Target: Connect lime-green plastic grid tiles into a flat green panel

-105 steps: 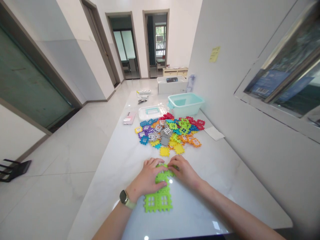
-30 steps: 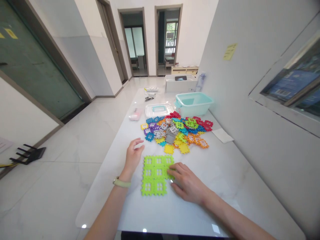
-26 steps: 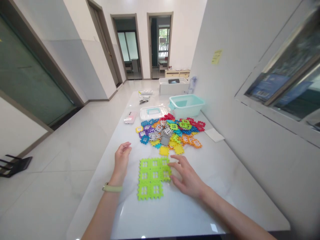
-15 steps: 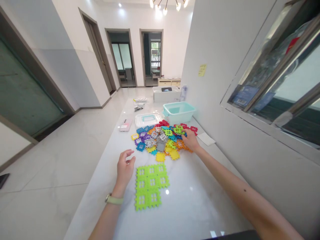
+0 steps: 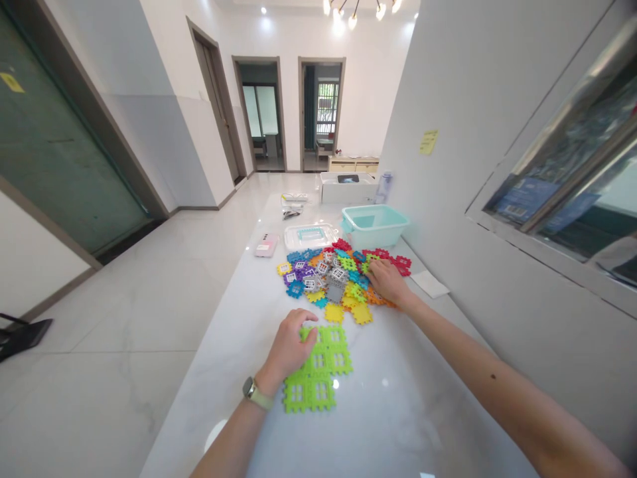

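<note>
A flat panel of joined lime-green plastic tiles [image 5: 323,372] lies on the white marble table [image 5: 398,411]. My left hand [image 5: 291,345] rests on the panel's left upper part, fingers curled down onto it. Farther off, my right hand [image 5: 387,280] reaches into the heap of coloured interlocking tiles [image 5: 333,275], fingers bent over a green tile at the heap's right side; whether they grip it is unclear. Two yellow tiles [image 5: 348,313] lie between the heap and the panel.
Behind the heap stand a mint-green tub [image 5: 373,226], a clear lid [image 5: 311,236], a pink phone [image 5: 267,245] and a white box [image 5: 348,187]. A white paper [image 5: 430,284] lies by the wall on the right. The table's left edge drops to the floor.
My right hand left the green panel and reached out into the coloured heap. My left hand, hovering open beside the panel, came down onto it.
</note>
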